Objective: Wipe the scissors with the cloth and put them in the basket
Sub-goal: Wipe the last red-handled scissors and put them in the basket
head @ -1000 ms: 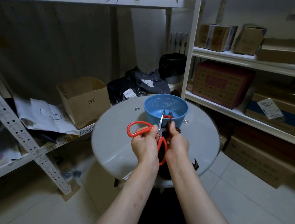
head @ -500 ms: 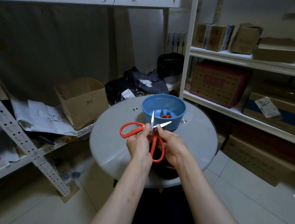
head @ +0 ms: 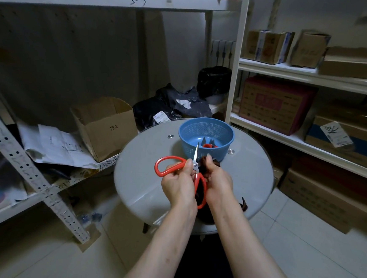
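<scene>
Over the round grey table (head: 144,179), my left hand (head: 177,185) grips red-handled scissors (head: 169,165) spread wide, one blade pointing up toward the basket. My right hand (head: 217,183) holds a dark cloth (head: 205,162) pinched around the other blade, which is mostly hidden under the cloth. A corner of the cloth hangs out below my right wrist. The blue mesh basket (head: 203,130) stands at the far side of the table, just beyond the hands, with a small red-handled pair of scissors (head: 208,144) lying inside it.
White metal shelves flank the table. An open cardboard box (head: 104,128) and loose papers (head: 54,146) lie on the left shelf. Black bags (head: 174,107) sit behind the basket. Stacked cartons (head: 275,104) fill the right shelves. Tiled floor lies below.
The right hand with the cloth has slid along one blade, covering the tip that showed half a second ago. The scissors stay spread in the left hand.
</scene>
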